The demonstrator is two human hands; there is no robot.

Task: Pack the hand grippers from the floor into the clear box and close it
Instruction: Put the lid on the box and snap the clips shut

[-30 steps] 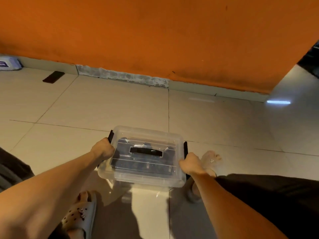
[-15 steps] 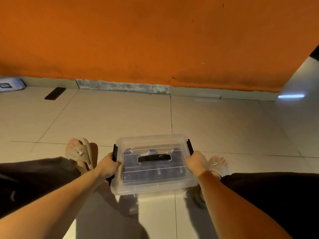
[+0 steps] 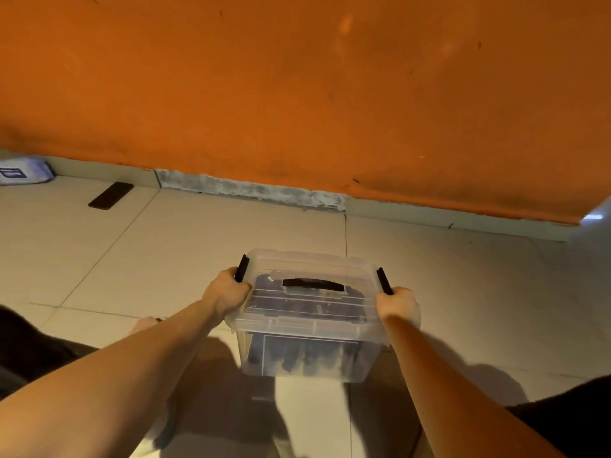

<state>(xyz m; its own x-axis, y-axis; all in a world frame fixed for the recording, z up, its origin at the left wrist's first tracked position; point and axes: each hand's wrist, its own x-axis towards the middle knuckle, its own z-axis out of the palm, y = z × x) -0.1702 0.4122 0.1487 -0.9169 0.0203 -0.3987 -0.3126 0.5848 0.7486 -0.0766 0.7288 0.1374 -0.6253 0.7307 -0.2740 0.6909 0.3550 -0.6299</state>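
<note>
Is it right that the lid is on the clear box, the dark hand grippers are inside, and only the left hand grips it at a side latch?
Not quite. The head view shows both hands holding the clear box: the left hand at the left latch and the right hand at the right latch. The rest stands: the lid is on and the dark hand grippers lie inside.

Home interior, likely: beige tiled floor (image 3: 231, 246), orange painted wall (image 3: 297, 94), worn skirting (image 3: 251, 190)
</note>
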